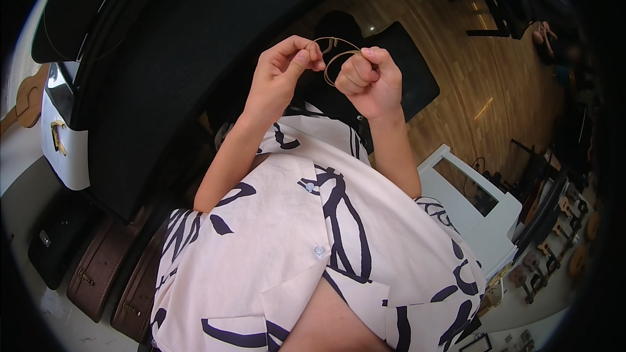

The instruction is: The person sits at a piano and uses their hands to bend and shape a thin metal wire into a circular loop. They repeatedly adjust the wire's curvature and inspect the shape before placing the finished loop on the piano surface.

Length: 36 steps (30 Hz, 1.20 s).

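In front of my chest, both of my hands are raised around a thin, gold-coloured coiled wire that looks like a guitar string [327, 70]. My left hand [285, 68] pinches a part of it between thumb and fingertips. Closed in a fist, my right hand [370, 78] grips the loops on the other side, with its thumb on top. One strand arcs across the gap between the hands, and smaller loops hang beside the right fingers. The wire's ends are hard to make out.
A long black surface [169, 45] spans the upper left. Brown instrument cases [98, 274] stand at the lower left. A dark seat [411, 68] lies beyond my right hand, over wooden floor [469, 85]. Small guitars [548, 254] hang at right; another person [554, 3] is at upper right.
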Each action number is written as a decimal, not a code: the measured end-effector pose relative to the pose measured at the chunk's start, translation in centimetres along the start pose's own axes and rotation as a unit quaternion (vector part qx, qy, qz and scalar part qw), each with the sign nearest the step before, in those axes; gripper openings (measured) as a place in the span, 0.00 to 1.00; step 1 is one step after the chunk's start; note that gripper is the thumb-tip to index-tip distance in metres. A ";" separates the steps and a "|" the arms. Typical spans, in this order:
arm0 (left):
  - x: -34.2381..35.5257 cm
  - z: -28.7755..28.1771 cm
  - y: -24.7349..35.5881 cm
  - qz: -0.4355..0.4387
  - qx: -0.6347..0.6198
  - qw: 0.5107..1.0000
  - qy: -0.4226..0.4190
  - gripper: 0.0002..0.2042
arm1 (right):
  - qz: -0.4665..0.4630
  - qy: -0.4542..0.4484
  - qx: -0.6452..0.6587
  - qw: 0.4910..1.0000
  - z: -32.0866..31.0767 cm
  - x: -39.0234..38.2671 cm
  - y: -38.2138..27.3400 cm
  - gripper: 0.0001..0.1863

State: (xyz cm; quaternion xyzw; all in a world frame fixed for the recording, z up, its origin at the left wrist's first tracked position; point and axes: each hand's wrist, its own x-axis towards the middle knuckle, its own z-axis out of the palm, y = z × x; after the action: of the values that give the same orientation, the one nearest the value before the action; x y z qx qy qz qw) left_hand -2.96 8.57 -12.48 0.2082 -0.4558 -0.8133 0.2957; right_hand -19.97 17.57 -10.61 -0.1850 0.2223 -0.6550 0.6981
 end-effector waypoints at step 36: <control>0.1 -0.3 -0.6 -0.116 -0.073 0.990 0.026 0.08 | -0.011 0.029 -0.024 0.999 -0.2 0.0 0.5 0.26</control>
State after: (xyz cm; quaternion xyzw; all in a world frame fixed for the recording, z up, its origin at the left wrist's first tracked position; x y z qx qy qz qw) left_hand -3.01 8.56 -13.15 0.2590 -0.3602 -0.8674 0.2254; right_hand -19.67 17.57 -11.07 -0.1856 0.2562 -0.6623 0.6792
